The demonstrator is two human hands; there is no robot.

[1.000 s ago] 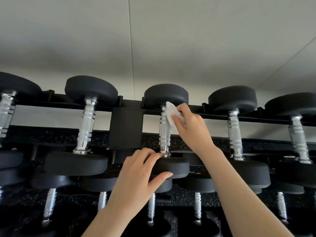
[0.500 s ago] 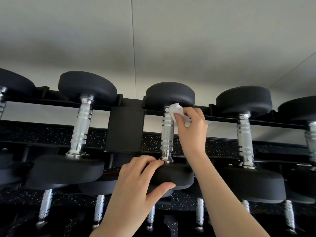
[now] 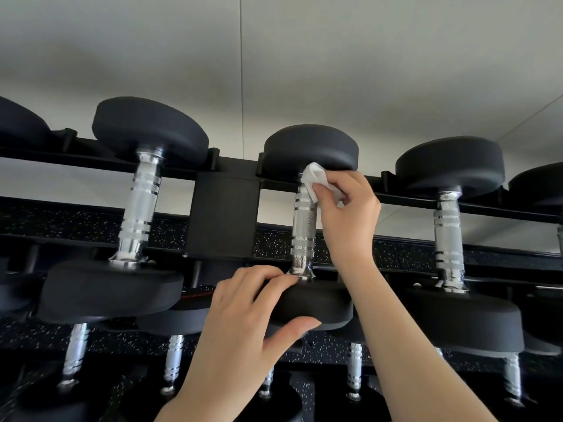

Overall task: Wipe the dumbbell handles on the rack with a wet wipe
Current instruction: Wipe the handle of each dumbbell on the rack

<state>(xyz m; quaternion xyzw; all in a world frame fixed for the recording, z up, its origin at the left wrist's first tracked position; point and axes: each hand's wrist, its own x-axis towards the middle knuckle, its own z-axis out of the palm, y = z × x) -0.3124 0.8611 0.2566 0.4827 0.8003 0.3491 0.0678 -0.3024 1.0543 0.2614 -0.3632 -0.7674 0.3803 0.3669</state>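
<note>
While your right hand [image 3: 347,214] pinches the white wet wipe [image 3: 316,181] against the top of the chrome handle [image 3: 303,229], your left hand [image 3: 243,324] steadies the same dumbbell from below. Your right grip is clamped on the wipe, thumb and fingertips curled round the crumpled sheet, which touches the handle just under the dumbbell's far black head [image 3: 310,147]. Your left grip is clamped on the near black head [image 3: 316,303]: fingers curled over its upper face right beside the base of the handle, thumb pressed under its lower rim.

That dumbbell sits on the top tier of the black rack [image 3: 224,214], just right of the rack's upright post, its far head at the rear rail and its near head at the front edge. To its left on the same tier lies another dumbbell [image 3: 140,208], and to its right a third [image 3: 447,236], both apart from your hands. More heads show at the left and right ends of the tier, cut off by the frame. Below the front edge, a lower tier holds further dumbbells [image 3: 355,370], their chrome handles showing between your forearms. Behind the rack runs a speckled black strip, with a pale wall above
</note>
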